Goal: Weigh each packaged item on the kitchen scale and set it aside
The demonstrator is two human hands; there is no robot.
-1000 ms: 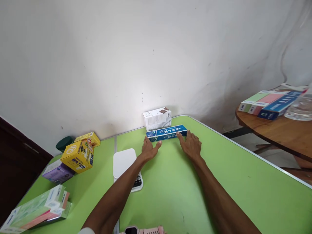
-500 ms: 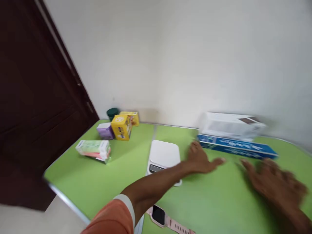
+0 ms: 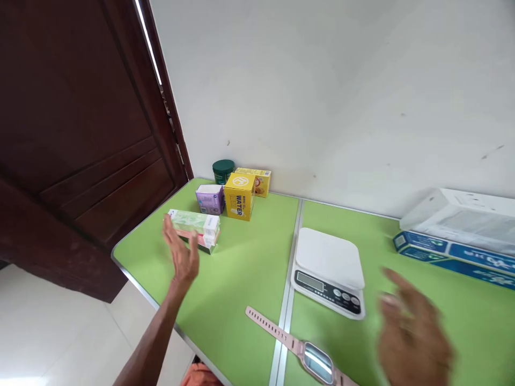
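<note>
left hand (image 3: 183,257) has shifted from the blue box (image 3: 454,257) to the stack of long boxes (image 3: 187,222) at left centre of the frame; the view has turned the same way. left-hand fingers: released, extended, thumb apart. the hand overlaps the stack's near side; contact cannot be determined. right hand (image 3: 414,327), lower right, is blurred; index finger and thumb appear extended, with no object visible between them.

caution: the stacked boxes are not visibly fastened. pressure on one end only could skew the upper box off the lower ones. a push toward the upper part of the frame could drive the stack into the purple box (image 3: 211,201); a leftward pull could carry it over the table edge (image 3: 151,300). a low leftward sweep of the right hand could strike the scale (image 3: 330,260) or drag the watch (image 3: 317,363).
</note>
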